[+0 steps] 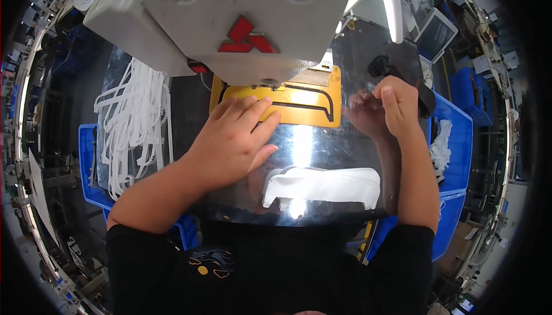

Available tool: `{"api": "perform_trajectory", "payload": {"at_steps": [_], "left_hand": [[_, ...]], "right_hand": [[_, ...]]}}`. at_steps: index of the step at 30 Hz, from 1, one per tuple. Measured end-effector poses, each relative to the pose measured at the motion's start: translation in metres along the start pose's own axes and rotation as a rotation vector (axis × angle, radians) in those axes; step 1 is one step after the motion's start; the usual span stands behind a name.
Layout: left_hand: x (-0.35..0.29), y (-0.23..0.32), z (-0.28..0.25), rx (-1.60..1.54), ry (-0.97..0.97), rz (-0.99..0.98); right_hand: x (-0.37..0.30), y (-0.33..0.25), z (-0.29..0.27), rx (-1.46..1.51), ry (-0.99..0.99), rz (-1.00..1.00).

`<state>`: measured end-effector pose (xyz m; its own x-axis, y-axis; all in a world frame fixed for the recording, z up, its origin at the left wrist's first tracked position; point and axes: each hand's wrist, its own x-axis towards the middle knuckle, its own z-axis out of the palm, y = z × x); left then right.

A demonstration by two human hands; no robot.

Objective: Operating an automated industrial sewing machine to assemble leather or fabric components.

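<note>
Head view: looking steeply down on a dark, glossy table (190, 114), broad and mirror-bright, with streaks of light toward the middle. Over its far side, hanging low, a bulky pale machine head (230, 4), underside right above the far part of a yellow plate. Off the right edge, a blue bin (463, 148) with crumpled white material inside. At the left of the table, well apart from the plate, a loose tangle of white strips (135, 125), running mostly near to far.

Centre, partly under the machine head: the yellow plate (293, 96), long axis left to right, straight ahead of and slightly right of the left hand. Nearer to the body, right of the left wrist and apart from the plate: a white piece (322, 184), lying flat, long axis also left to right, short ends pointing toward the body.

Left hand (233, 128) nearer to the plate by far: open, fingers spread and reaching forward-right, fingertips over the plate's near-left part, seemingly resting on it; nothing visibly gripped. Right hand (397, 102) beyond the plate's right end, apart from it, seemingly raised over the table: fingers curled closed; cannot tell whether around anything.

Smallest, and by judgement the relation to heed: a dark slot (305, 107) along the plate, running left to right, crosswise to the left forearm's reach, bending toward the body at its right end, with the left fingertips at its left part.
</note>
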<state>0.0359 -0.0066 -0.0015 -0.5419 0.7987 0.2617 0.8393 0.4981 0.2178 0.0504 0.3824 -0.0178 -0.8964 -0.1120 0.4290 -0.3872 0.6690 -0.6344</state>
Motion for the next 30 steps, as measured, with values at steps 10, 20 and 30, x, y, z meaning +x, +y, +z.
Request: {"api": "perform_trajectory", "payload": {"at_steps": [10, 20, 30], "left_hand": [[0.003, 0.002, -0.002, 0.017, -0.048, -0.01], [0.005, 0.003, -0.003, 0.025, -0.073, -0.028], [0.011, 0.008, 0.0, -0.029, -0.106, -0.019]], "right_hand": [[0.002, -0.016, -0.004, -0.104, -0.15, -0.051], [0.004, -0.05, 0.012, -0.176, -0.395, -0.194], [0.008, -0.069, 0.019, -0.125, -0.44, -0.258]]}}
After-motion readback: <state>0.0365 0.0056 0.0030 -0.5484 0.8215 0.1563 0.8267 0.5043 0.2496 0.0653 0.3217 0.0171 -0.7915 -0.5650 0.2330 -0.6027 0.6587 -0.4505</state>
